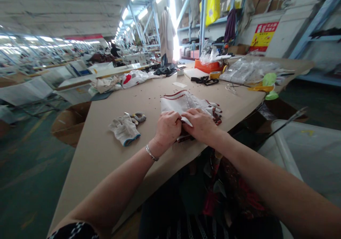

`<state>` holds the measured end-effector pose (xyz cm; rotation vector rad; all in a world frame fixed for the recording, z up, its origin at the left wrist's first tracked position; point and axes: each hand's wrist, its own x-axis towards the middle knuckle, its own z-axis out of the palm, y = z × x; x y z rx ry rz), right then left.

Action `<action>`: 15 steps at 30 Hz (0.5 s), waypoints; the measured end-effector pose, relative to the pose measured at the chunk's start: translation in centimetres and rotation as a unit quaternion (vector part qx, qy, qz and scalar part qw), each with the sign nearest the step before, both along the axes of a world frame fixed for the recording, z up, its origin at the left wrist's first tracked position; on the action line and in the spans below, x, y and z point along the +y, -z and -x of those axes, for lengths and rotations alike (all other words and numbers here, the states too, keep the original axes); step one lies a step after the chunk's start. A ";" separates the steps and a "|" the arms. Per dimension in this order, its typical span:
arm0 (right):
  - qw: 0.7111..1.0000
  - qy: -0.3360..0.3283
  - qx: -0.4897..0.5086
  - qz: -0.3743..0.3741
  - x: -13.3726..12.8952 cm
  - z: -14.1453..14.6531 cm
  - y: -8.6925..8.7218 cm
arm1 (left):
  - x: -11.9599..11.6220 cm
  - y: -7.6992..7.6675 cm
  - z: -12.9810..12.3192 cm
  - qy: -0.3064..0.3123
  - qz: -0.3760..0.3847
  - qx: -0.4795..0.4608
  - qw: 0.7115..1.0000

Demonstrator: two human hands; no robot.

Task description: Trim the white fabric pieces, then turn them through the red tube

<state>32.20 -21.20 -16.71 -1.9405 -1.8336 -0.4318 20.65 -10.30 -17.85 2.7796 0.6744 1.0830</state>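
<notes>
White fabric [173, 103] with a dark red edge stripe lies in front of me near the table's front edge. My left hand [168, 126] has its fingers curled closed on the near side of this fabric. Right beside it, my right hand [200, 124] pinches a white fold of the same cloth between thumb and fingers. Brown-red and white strips of the fabric stick out past my right hand. To the left lie a pale knit work glove [124, 129] with a blue cuff and a small pair of thread snips [137, 117] with grey-wrapped handles.
The brown-covered table [106, 161] holds a heap of clear plastic bags [249, 70], an orange bin [209, 66], yellow tape [214, 75] and black straps [204, 80] at the back. A cardboard box [70, 123] stands left; a white tub [309, 150] stands right.
</notes>
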 end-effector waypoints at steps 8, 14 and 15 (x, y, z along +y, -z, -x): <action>0.986 0.145 -0.021 0.083 -0.8 -1.0 -0.9 | -0.5 2.0 4.7 -0.001 0.044 -0.032 0.999; 0.994 0.046 0.045 0.089 -8.5 2.8 3.6 | -5.2 2.4 6.1 0.066 0.592 -0.239 0.767; 0.991 0.024 0.068 0.110 -9.7 3.5 5.1 | -6.3 2.2 6.2 0.078 0.658 -0.267 0.699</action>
